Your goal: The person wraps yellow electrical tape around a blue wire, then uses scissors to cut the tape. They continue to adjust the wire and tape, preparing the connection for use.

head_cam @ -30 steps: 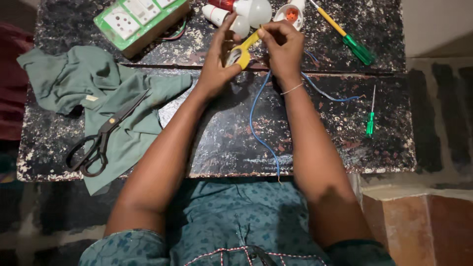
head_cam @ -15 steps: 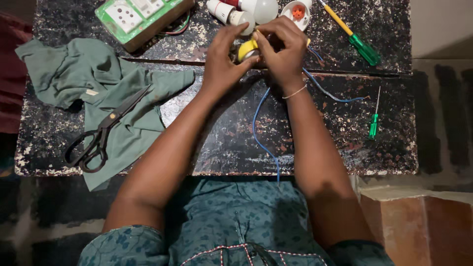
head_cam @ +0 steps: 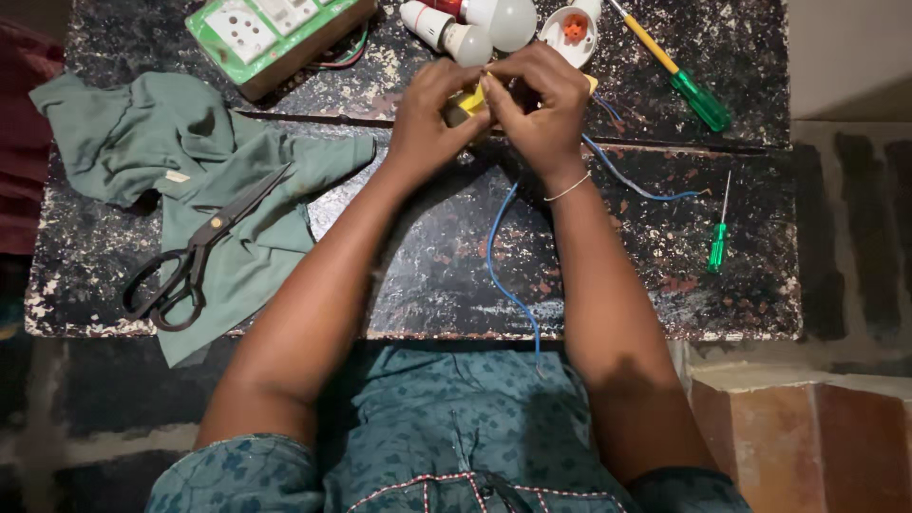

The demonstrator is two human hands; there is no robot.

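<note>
Pinching yellow tool [head_cam: 467,100], hands together

rough chipped table [head_cam: 608,285], soft matt green cloth [head_cam: 190,161], glossy bulb [head_cam: 508,19]

Ahead of the hands, bulbs [head_cam: 484,27] and switchboard [head_cam: 271,33] block passage. Scissors [head_cam: 195,255] on green cloth [head_cam: 142,142] obstruct left. Counter [head_cam: 627,256] open between blue wire [head_cam: 503,275] and small screwdriver [head_cam: 719,237].

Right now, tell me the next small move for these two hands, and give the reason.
Probably part the hands slightly to check the work: the left hand and right hand are closed together over a small yellow tool, hiding where it meets the blue wire, which trails off the table edge toward the lap.
</note>
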